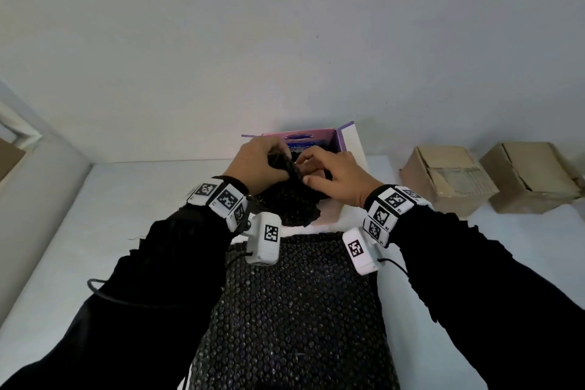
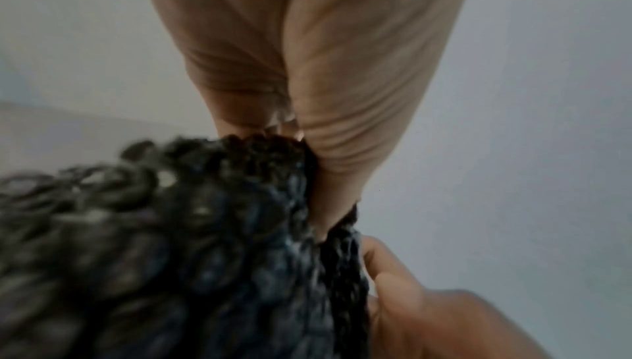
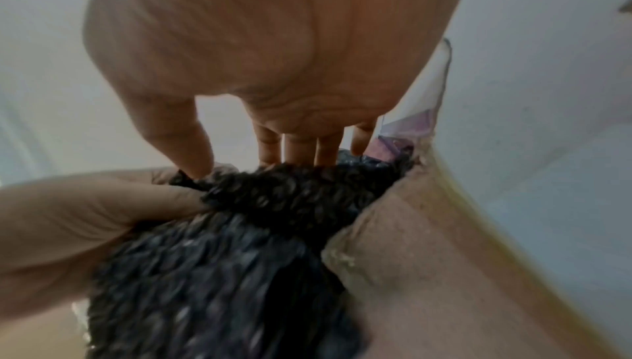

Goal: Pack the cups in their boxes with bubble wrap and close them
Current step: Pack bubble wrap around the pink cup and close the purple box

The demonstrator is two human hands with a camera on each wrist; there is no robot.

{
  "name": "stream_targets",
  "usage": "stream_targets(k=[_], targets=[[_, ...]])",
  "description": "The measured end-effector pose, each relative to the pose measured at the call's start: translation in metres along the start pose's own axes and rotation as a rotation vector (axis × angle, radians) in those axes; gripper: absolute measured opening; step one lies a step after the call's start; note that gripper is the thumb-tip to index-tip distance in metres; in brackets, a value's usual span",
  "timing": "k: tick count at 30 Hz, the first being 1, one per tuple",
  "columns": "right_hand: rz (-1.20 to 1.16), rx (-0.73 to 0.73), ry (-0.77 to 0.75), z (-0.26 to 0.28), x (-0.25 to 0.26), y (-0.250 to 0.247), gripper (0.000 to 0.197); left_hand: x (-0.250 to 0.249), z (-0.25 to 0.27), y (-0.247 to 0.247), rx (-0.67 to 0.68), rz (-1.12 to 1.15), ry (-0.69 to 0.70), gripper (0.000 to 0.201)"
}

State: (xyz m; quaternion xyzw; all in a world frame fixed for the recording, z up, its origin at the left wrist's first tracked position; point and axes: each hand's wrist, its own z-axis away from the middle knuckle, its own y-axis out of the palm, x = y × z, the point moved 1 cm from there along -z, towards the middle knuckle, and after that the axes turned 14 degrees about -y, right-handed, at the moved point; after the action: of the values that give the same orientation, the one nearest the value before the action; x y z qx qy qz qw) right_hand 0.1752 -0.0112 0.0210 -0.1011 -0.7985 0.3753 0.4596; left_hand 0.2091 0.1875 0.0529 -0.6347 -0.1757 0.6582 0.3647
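Note:
An open box with purple and pink print stands at the back of the white table, its white flap raised on the right. Both hands work over its mouth. My left hand grips the bunched top of a black bubble wrap bundle. My right hand pinches the same wrap between thumb and fingers. In the left wrist view the left hand closes on the wrap. The right wrist view has the right hand above the wrap, beside the left hand. No cup shows.
A large sheet of black bubble wrap lies on the table between my forearms. Two closed brown cardboard boxes stand at the right against the wall. White table surface stretches to the left.

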Motion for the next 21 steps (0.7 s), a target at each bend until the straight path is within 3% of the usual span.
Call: stream_targets(k=[3,5,8,11,13,15,18,21], targets=[[-0.179,-0.049,0.096,0.005,0.000,-0.002,0.049,0.001,-0.005,0.011,-0.115,0.154,-0.066,0.028],[-0.051,-0.042,0.067,0.005,-0.004,-0.002,0.053,0.004,-0.006,0.020,-0.116,0.247,-0.089,0.028],[0.053,-0.076,0.039,0.004,-0.011,0.001,0.043,0.008,0.000,0.030,-0.057,0.403,-0.105,0.039],[0.089,-0.170,0.066,0.001,-0.011,0.005,0.036,0.016,0.007,0.032,0.006,0.247,-0.023,0.077],[0.159,-0.209,0.100,0.000,-0.012,0.009,0.036,0.022,0.010,0.032,0.048,0.087,0.046,0.090],[0.230,-0.234,0.120,-0.001,-0.014,0.013,0.035,0.029,0.011,0.032,-0.016,-0.047,0.079,0.075],[0.301,-0.209,0.073,0.000,-0.013,0.016,0.030,0.031,0.010,0.034,-0.242,-0.207,0.143,0.040],[0.372,-0.062,0.056,-0.001,-0.012,0.013,0.021,0.029,0.007,0.039,-0.213,-0.331,0.201,0.025]])
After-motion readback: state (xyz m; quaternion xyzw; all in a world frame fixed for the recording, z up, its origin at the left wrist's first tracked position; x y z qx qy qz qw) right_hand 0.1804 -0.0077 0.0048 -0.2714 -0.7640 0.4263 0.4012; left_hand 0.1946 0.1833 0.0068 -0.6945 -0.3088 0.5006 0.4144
